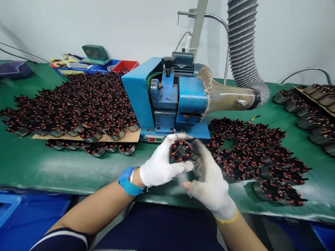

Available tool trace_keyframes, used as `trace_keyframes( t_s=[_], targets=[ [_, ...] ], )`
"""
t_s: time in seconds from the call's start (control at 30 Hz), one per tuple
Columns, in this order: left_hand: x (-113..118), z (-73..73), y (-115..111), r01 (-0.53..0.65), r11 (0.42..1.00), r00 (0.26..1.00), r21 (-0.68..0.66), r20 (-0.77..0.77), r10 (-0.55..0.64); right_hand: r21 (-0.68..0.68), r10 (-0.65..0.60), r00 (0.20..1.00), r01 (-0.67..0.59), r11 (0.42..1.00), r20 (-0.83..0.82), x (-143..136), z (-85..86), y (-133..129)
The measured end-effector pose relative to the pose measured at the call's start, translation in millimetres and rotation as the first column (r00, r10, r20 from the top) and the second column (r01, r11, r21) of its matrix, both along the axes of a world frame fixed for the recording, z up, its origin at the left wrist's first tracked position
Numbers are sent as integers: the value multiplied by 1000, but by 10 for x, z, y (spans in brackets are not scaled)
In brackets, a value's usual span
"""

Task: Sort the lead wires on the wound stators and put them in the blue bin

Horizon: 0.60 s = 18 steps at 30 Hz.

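Reads as a workshop or factory workstation. Has a wide, glossy green-covered bench (83,173) placed before a plain, pale wall (105,17). Carries a blue metal bench machine (193,95) with a red push button (151,139), a green push button (158,139) and a black knob (168,61). Links at right, through a translucent brownish funnel (230,99), to a ribbed grey flexible duct (241,35). Bears, on both sides of the machine, dense batches of round, metal-cased parts with black inserts and copper-orange windings (92,134). Includes small blue and red plastic bins (125,66) behind the left batch.
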<state>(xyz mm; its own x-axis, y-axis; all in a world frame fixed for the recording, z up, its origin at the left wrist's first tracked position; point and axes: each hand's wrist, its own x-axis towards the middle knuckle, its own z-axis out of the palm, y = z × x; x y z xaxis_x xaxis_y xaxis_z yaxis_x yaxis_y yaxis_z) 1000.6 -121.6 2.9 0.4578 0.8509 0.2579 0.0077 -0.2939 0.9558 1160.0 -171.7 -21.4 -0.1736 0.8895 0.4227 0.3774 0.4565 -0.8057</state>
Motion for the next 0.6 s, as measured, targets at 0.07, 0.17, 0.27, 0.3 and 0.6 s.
trace_keyframes(
  t_s=[0.07,0.17,0.27,0.3,0.6],
  targets=[
    [-27,-24,-2,-32,998,997,63,-69,36,-107,115,963,-145,984,-245,-78,-53,-50],
    [-58,-71,21,-52,982,986,183,-145,79,-111,-77,930,40,993,-360,-217,-110,-46],
    [-87,-104,59,-87,958,979,273,-157,134,-21,-281,919,287,958,-276,-238,-87,22],
    [-98,-104,73,-96,949,974,300,-166,151,-32,-315,916,317,948,-250,-199,-50,54],
    [-65,-108,110,-170,841,950,514,-141,278,-346,-417,571,235,908,-707,261,347,221]
  ],
)
